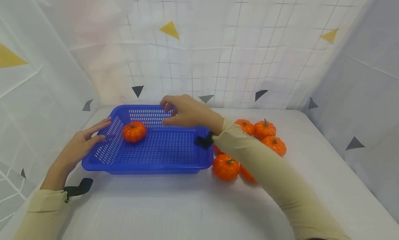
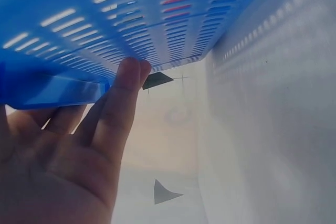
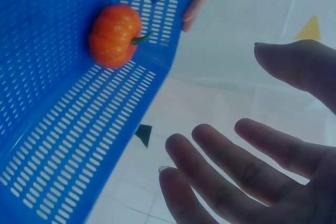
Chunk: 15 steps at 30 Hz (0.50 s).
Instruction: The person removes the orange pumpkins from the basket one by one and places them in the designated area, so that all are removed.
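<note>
A blue plastic basket (image 1: 156, 165) with slotted sides sits on the table. One small orange pumpkin (image 1: 134, 131) with a green stem lies in its left part. At the basket's left edge my left hand (image 1: 79, 144) holds the rim, some fingers over it and others against the outer slotted wall (image 2: 173, 24). Above the basket's back right part hovers my right hand (image 1: 187, 112). Its fingers are spread and loosely bent, with nothing between them. The right wrist view shows the pumpkin (image 3: 114, 36) in the basket corner, apart from that hand.
Several more orange pumpkins (image 1: 225, 168) lie on the white table (image 1: 311, 170) right of the basket, some partly hidden by the right sleeve (image 1: 265, 163). White sheeting (image 1: 237, 60) with yellow and dark triangles hangs behind and at the sides.
</note>
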### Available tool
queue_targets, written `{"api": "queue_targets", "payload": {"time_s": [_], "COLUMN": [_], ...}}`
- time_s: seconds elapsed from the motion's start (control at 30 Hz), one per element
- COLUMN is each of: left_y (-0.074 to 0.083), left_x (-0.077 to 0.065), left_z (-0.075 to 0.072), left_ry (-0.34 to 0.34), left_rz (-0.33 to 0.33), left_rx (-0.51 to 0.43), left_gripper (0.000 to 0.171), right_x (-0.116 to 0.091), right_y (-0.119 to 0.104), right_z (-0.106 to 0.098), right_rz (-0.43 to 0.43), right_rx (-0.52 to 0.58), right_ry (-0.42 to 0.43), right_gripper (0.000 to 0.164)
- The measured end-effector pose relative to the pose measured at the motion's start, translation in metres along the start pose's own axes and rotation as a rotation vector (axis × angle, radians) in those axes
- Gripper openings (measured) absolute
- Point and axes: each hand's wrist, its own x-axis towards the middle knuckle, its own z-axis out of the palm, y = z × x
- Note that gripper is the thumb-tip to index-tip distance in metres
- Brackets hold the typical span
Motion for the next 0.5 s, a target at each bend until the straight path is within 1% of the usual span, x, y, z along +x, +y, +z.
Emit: {"api": "queue_targets", "payload": {"time_s": [0.1, 0.3, 0.5], "left_y": [0.0, -0.001, -0.003], "left_x": [0.001, 0.001, 0.002], "left_z": [0.0, 0.0, 0.0], "left_ry": [-0.002, 0.003, 0.006], "left_rz": [0.017, 0.012, 0.009], "left_rx": [-0.005, -0.007, 0.002], "left_gripper": [0.053, 0.054, 0.054], "right_x": [0.014, 0.041, 0.059], "right_y": [-0.001, -0.007, -0.013], "right_z": [0.004, 0.016, 0.026], "right_rz": [0.01, 0.016, 0.004], "right_rx": [0.012, 0.009, 0.032], "right_ry": [-0.012, -0.06, -0.099], "right_gripper": [0.047, 0.051, 0.053]}}
